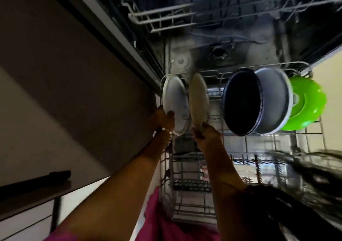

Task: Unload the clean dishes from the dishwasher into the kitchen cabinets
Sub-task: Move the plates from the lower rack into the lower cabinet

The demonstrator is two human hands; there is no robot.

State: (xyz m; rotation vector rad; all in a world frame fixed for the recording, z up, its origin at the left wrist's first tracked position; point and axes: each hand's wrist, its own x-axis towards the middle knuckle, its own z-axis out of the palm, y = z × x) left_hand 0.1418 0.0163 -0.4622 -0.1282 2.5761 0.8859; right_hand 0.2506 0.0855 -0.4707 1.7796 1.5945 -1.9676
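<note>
Two bare forearms reach into view from the near edge, with no sleeves over them as far as the frame shows. The left hand (163, 119) has a bracelet (163, 132) of small pale, shiny beads around its wrist; the blur hides any finer detail of it. The right hand (202, 132) wears nothing on its wrist, and no ring can be made out on either hand. Between the arms, at the near edge, lies a fold of bright pink clothing (162, 224), plain and without any visible pattern.
</note>
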